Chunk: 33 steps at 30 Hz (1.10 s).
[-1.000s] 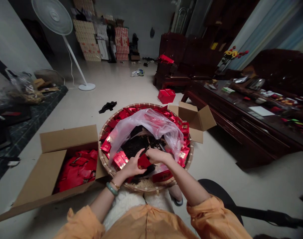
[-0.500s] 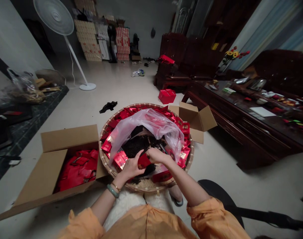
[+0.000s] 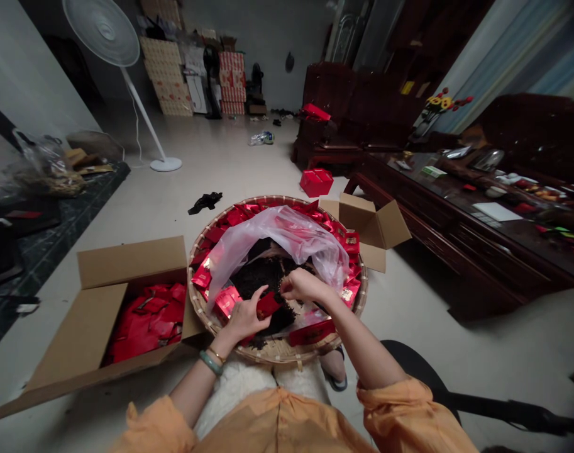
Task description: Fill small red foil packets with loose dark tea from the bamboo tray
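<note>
My left hand (image 3: 246,319) holds a small red packet (image 3: 268,306) between thumb and fingers, over a heap of dark dried leaves (image 3: 256,277) that looks like loose tea. Just right of the packet, my right hand (image 3: 305,287) has its fingers pinched together, apart from the packet; what is in them, if anything, I cannot make out. The leaves lie in an open clear plastic bag (image 3: 277,223) inside a round woven bamboo tray (image 3: 195,302). Filled-looking red packets (image 3: 227,301) ring the bag along the rim.
An open cardboard box (image 3: 88,327) of flat red packets (image 3: 149,321) stands left of the tray. Another open box (image 3: 381,226) and a red carton (image 3: 316,182) lie beyond it. A white fan (image 3: 165,165) stands at the far left, a dark wooden table (image 3: 437,207) at right.
My right hand has drawn off the packet, up and a little right, covering the metal tool seen before. My left hand still has the packet, shifted slightly left.
</note>
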Each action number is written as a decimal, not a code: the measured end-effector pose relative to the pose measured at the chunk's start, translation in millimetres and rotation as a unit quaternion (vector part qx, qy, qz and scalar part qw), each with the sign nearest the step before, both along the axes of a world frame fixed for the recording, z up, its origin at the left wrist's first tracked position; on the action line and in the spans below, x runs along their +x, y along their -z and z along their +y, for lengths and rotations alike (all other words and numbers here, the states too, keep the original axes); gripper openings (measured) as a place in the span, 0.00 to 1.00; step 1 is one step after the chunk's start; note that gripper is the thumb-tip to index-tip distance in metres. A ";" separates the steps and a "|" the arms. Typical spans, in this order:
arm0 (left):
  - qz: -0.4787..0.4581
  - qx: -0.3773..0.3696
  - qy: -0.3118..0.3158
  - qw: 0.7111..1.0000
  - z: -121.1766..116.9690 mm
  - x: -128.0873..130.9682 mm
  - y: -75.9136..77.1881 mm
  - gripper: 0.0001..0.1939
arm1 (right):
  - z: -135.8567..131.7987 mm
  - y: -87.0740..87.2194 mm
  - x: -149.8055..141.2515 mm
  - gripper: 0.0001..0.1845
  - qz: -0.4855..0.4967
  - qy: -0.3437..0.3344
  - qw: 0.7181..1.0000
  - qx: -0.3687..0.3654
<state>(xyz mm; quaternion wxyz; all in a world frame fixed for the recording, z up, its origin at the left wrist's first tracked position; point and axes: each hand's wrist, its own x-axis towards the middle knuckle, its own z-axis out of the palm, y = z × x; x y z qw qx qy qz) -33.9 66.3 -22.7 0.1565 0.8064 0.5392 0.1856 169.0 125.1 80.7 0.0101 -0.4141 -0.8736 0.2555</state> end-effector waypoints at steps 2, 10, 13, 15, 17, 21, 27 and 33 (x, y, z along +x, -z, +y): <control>-0.011 0.024 -0.004 1.000 -0.2 -3.3 2.0 0.38 | 1.1 -7.6 5.3 0.08 0.038 0.011 0.999 -0.009; -0.089 0.116 -0.003 0.989 3.9 -7.9 4.7 0.38 | -3.6 -23.9 12.3 0.07 0.165 0.061 0.984 -0.033; -0.116 0.146 -0.006 0.982 3.7 -7.3 4.2 0.36 | -4.6 -22.2 11.0 0.07 0.200 0.076 0.977 -0.023; -0.131 0.186 -0.011 0.974 2.6 -7.4 3.6 0.33 | -4.5 -20.5 10.7 0.07 0.230 0.113 0.966 -0.001; -0.144 0.238 -0.019 0.960 1.3 -8.1 3.0 0.30 | -5.6 -20.8 10.2 0.07 0.249 0.136 0.959 0.011; -0.185 0.326 -0.009 0.927 -1.1 -11.3 -1.3 0.26 | -17.2 -30.6 7.3 0.08 0.264 0.106 0.959 0.012; -0.253 0.325 0.069 0.909 -4.9 -12.4 -19.0 0.21 | -44.7 -47.5 -3.1 0.27 0.307 -0.034 0.950 -0.036; -0.305 0.214 -0.030 0.928 -4.7 2.1 -20.6 0.18 | -46.8 -25.8 -23.5 0.14 0.309 -0.002 0.950 0.051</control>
